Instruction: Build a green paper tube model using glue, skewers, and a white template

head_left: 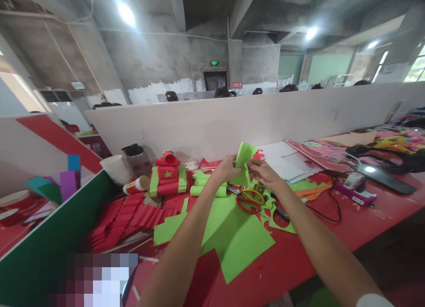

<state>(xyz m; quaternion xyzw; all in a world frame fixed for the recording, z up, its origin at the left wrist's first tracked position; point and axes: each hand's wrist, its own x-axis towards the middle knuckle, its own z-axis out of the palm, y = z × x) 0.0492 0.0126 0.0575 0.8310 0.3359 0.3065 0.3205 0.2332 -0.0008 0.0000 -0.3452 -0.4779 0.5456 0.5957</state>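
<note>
A folded sheet of light green paper (245,159) is held up between both hands above the table. My left hand (228,170) grips its left edge with the fingers closed. On the right side, my right hand (264,172) pinches the paper's edge between thumb and fingers. Just below lie scissors with yellow handles (253,195) and a pair with red handles (247,205). Flat green sheets (237,240) spread out under my forearms. A rolled green piece (208,191) rests left of the scissors. Cut green scraps (282,223) with holes lie to the right.
Folded red paper strips (133,218) fill the left, near a red and green paper model with a star (168,174). Stacked white cups (116,169) and a jug (136,159) stand behind. At right are a purple power strip (355,194) and a phone (388,178). A white partition (215,125) borders the back.
</note>
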